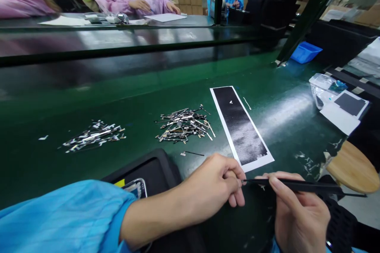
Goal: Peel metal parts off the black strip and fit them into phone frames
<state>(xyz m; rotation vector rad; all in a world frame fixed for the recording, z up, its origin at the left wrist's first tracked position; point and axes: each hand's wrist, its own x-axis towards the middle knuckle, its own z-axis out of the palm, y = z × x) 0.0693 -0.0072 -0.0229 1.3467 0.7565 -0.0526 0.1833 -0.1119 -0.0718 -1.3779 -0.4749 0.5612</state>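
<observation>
My right hand [299,209] grips black tweezers [311,186], their tips pointing left to the fingers of my left hand [218,180]. Those left fingers are closed in a pinch, and whatever lies between them is too small and covered to make out. Just beyond both hands lies a white-edged sheet [237,126] covered in fine black strips, with a tiny white piece on it. Left of the sheet is a pile of small metallic flex cables [184,124]. One loose cable [192,153] lies in front of that pile.
A second, smaller pile of cables [95,136] is farther left. Under my left forearm sits a black tray [157,166] holding a phone-like part. At right are a plastic bag [322,87], a blue bin [305,52] and a wooden stool [353,168]. Co-workers sit across the bench.
</observation>
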